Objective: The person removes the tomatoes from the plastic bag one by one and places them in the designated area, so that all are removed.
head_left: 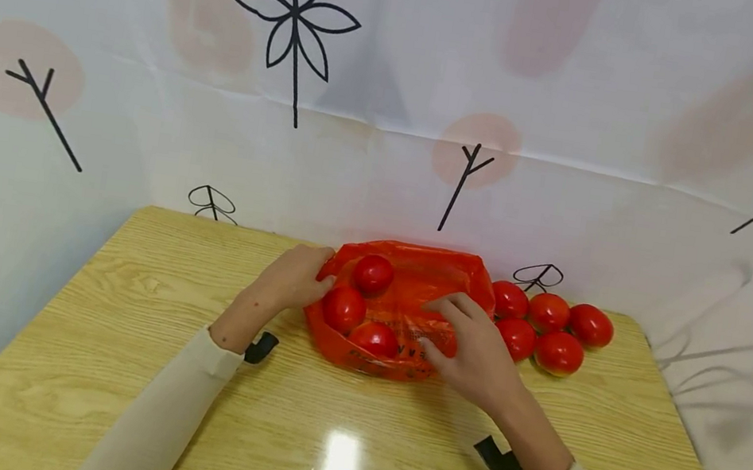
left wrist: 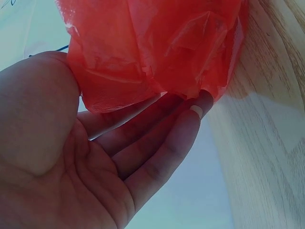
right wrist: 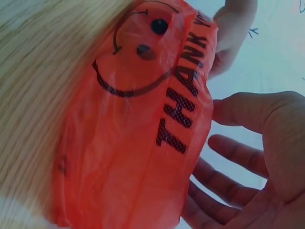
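Observation:
A red plastic bag [head_left: 420, 257] lies on the table with its mouth facing up, and three glossy red tomatoes [head_left: 373, 275] sit inside its left half. At the bag's left rim my left hand [head_left: 290, 275] grips the plastic; in the left wrist view the curled fingers [left wrist: 157, 162] run behind the thin red film [left wrist: 143, 52]. My right hand [head_left: 476, 349] hovers over the right side of the mouth, fingers spread and relaxed, holding nothing. The right wrist view has its thumb [right wrist: 238, 112] right at the edge of the bag, beside printed black lettering [right wrist: 178, 95].
Several more red tomatoes [head_left: 558, 353] are grouped on the table just right of the bag. The wood-grain table [head_left: 291, 432] meets a white patterned cloth [head_left: 384, 180] at its back edge. Black straps [head_left: 500, 459] show at both wrists.

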`<state>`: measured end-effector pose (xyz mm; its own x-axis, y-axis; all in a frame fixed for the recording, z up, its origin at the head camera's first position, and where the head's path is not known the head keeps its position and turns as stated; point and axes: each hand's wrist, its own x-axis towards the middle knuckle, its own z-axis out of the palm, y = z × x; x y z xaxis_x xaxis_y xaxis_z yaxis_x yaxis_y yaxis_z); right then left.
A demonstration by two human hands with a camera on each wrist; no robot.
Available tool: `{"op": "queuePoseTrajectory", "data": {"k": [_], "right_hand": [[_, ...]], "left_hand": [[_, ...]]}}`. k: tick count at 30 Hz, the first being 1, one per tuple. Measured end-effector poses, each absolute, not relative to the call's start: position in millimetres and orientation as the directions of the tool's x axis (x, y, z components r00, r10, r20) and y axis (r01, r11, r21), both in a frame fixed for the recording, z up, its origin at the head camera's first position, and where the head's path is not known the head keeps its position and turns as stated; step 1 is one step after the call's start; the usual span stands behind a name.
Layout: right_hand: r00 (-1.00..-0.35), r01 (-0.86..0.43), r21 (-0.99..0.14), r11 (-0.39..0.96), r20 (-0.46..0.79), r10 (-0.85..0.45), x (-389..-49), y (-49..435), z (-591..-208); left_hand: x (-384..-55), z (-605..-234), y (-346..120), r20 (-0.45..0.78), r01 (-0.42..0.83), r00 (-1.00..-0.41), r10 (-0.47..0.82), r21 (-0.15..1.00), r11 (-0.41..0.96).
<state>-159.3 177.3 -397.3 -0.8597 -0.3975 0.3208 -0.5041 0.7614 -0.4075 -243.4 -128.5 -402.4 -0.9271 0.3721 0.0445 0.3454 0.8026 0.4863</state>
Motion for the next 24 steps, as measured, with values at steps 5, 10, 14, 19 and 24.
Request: {"op": "queuePoseTrajectory", "data": {"k": [5, 10, 14, 19, 24], "right_hand": [[-0.853, -0.516, -0.409, 0.752, 0.319, -0.412, -160.2, 172.7, -396.2], [-0.850, -0.525, -0.408, 0.747, 0.295, -0.436, -162.2, 167.7, -396.0], [-0.825, -0.564, -0.389, 0.728, 0.288, -0.486, -164.2, 162.9, -395.2], [-0.796, -0.605, -0.374, 0.703, 0.281, -0.536, -167.9, 155.7, -394.4], [-0.785, -0.618, -0.373, 0.692, 0.255, -0.564, -171.4, 148.9, -395.3]], "left_hand": [[-244.8, -401.0, -128.5, 0.041, 0.351, -0.924, 0.379, 0.482, 0.803], [-245.5, -399.5, -128.1, 0.035, 0.352, -0.923, 0.384, 0.480, 0.803], [-245.5, -399.1, -128.0, 0.032, 0.351, -0.923, 0.384, 0.482, 0.803], [-246.1, -399.6, -128.2, 0.028, 0.350, -0.922, 0.385, 0.485, 0.801], [-246.5, -399.3, -127.9, 0.025, 0.348, -0.922, 0.385, 0.485, 0.802]]}}
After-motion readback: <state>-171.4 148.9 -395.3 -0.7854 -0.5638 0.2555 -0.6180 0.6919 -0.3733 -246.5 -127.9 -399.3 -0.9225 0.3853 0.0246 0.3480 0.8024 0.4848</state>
